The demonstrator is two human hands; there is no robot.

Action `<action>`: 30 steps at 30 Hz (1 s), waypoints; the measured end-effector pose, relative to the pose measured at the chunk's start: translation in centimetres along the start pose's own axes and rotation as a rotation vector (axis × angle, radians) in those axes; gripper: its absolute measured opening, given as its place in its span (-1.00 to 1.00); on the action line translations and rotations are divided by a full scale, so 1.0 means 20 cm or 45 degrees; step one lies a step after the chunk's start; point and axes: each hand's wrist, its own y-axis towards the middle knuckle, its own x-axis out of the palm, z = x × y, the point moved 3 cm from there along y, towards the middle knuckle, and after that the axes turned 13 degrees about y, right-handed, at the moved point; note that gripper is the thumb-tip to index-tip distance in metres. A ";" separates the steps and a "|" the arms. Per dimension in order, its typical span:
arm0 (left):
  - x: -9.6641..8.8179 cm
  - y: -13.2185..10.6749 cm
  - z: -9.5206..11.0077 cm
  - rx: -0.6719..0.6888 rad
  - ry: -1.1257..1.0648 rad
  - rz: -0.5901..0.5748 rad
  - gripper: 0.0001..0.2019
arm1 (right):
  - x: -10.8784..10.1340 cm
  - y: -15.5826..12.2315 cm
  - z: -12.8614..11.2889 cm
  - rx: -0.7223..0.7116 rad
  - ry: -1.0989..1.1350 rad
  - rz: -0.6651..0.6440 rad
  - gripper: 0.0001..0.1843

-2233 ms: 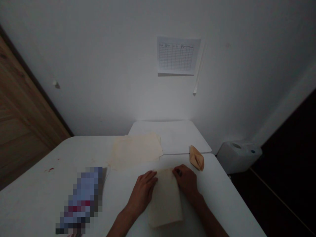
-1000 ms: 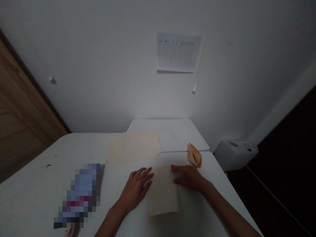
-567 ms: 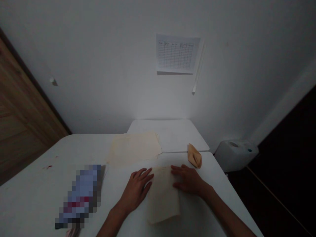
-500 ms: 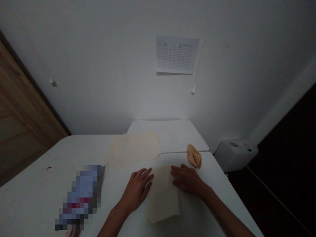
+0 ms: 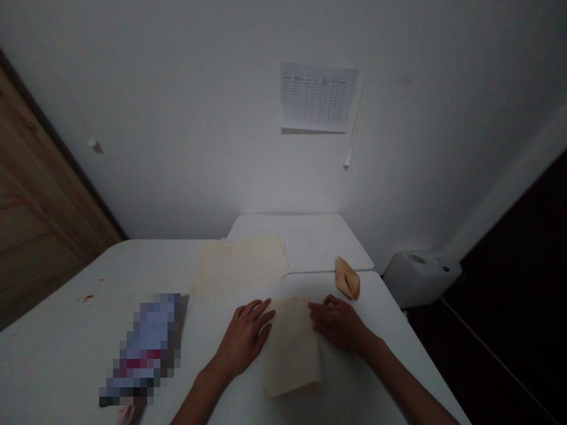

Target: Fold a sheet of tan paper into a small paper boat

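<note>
In front of me a cream sheet of paper [image 5: 292,354] lies on the white table, its near edge slightly raised. My left hand [image 5: 245,336] rests along its left side, fingers spread and the tips at the paper's far left edge. Across from it, my right hand [image 5: 339,323] lies at the far right edge, fingertips touching the sheet and no grip visible. Beyond the right hand sits a small folded brown paper piece [image 5: 348,279], shaped like a little boat. More cream paper sheets [image 5: 241,265] lie flat farther back on the left.
Two white tabletops [image 5: 305,242] meet near the wall. A blurred blue item [image 5: 150,336] lies on the left. A printed chart [image 5: 315,97] hangs on the wall. Beyond the table's right edge stands a white plastic container [image 5: 420,280]; wooden panelling [image 5: 39,195] is at far left.
Both hands stay at the sheet's sides with almost no movement. The right fingertips have shifted very slightly right, and the view has tilted a little.
</note>
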 end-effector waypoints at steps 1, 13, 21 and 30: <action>0.00 0.00 0.00 -0.001 0.001 0.000 -0.68 | -0.01 -0.01 0.00 0.011 -0.006 -0.009 -0.72; 0.00 0.00 0.00 -0.011 0.000 -0.013 -0.68 | 0.04 -0.08 -0.07 -0.029 -0.034 -0.033 -0.84; 0.00 0.00 0.00 -0.009 -0.012 -0.007 -0.67 | 0.00 -0.13 -0.09 0.079 0.103 -0.091 -0.48; -0.03 -0.02 0.00 0.025 -0.041 -0.036 -0.60 | -0.04 -0.14 -0.12 0.157 0.193 -0.224 -0.12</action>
